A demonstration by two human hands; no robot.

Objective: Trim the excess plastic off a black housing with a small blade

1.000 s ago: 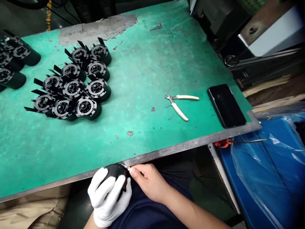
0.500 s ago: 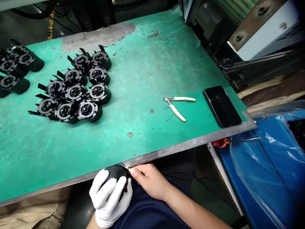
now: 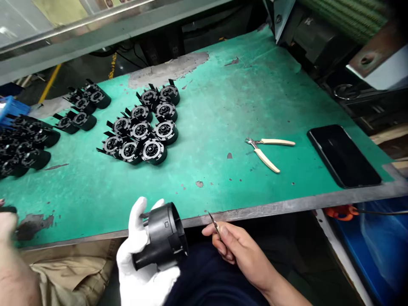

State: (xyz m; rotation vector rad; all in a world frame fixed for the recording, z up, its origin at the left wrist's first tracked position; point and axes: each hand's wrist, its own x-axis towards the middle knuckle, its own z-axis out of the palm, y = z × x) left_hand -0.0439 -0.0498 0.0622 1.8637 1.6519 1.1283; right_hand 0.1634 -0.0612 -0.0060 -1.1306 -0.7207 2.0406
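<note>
A worker's gloved left hand had lifted a black cylindrical housing clear of the near edge of the green bench, fingers wrapped round its body so the open end tilted up and to the right — half a second before, the same part was pressed low against that edge, mostly hidden under the glove. The bare right hand had drawn back from the part as well, thumb and forefinger pinched shut on a thin metal blade whose tip pointed up towards the bench edge; earlier the blade was working at the housing's rim, so the trimming pass appeared finished and the piece was being turned for a look. The view had also risen, bringing more of the far edge and left side into sight. Rows of finished black parts stood towards the far left of the surface, cream-handled pliers lay open near the middle right, and a dark phone rested by the near right corner. Another person's hand now showed at the left edge — it was absent before
</note>
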